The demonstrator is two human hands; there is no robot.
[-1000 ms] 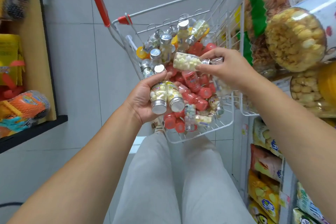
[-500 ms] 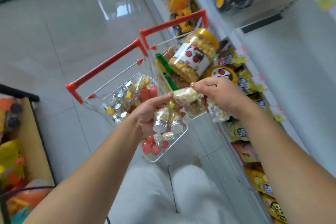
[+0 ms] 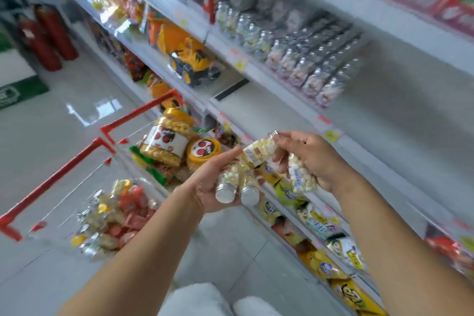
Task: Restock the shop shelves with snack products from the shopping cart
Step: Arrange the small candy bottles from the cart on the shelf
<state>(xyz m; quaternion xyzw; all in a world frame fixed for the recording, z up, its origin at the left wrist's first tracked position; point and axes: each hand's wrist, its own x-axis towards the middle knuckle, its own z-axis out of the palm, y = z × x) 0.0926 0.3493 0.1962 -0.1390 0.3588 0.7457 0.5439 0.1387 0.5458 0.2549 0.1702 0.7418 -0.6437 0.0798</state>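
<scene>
Carry the small candy bottles up to the row of matching bottles (image 3: 302, 59) on the shelf (image 3: 289, 100) in the upper right of the frame, and stand each one cap-up at the front edge. Your left hand (image 3: 213, 182), palm up at centre, cradles two bottles (image 3: 236, 185) with caps toward you. Your right hand (image 3: 307, 159), just beside it, pinches one bottle (image 3: 260, 150) at its cap and tucks another (image 3: 298, 176) under the palm. The cart (image 3: 84, 187) sits lower left, far from emptied.
</scene>
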